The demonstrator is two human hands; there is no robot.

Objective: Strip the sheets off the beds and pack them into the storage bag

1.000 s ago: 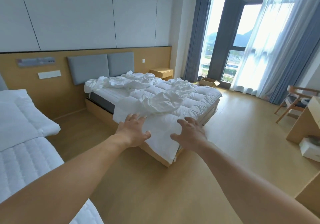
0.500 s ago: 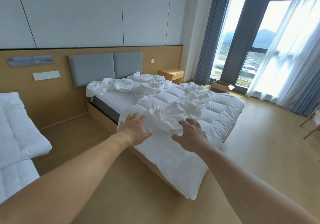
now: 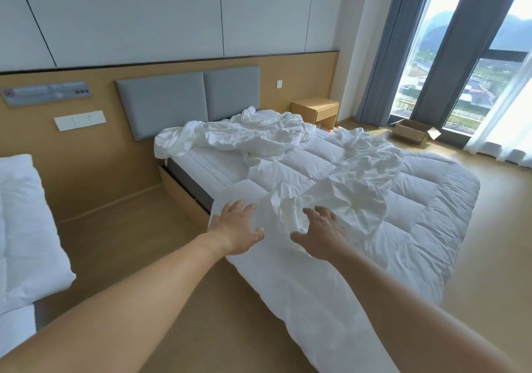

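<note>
Ten fingers are sitting fanned out wide, with nothing in them. Your left fingers (image 3: pixel 243 208) and your right fingers (image 3: pixel 319 213) are pointing out straight-ish and apart, gripping nothing at all. Your left hand (image 3: pixel 234 228) is hovering over the near left corner of the bed (image 3: pixel 184 197), above a flat white fold of linen. Your right hand (image 3: pixel 322 236) is hovering just beside it, at the near edge of the crumpled sheet (image 3: pixel 339 197). Honestly can't tell if either palm is actually touching the fabric. Both of your bare forearms are reaching in toward the bed's foot end.

That crumpled sheet is lying bunched up on the bed's near half, on top of the quilted duvet (image 3: pixel 417 214). The duvet is covering most of the bed and hanging over its foot end. A second sheet wad (image 3: pixel 250 132) is lying at the bed's head end, right in front of the grey headboard (image 3: pixel 187 99), and a strip of mattress is showing along the bed's left side.

A wooden nightstand (image 3: pixel 316 109) is standing at the bed's head end on its far side. An open cardboard box (image 3: pixel 414 132) is sitting on the floor beyond the bed's far side. Another white bed (image 3: pixel 23 228) is sitting well apart from the bed's left side.
</note>
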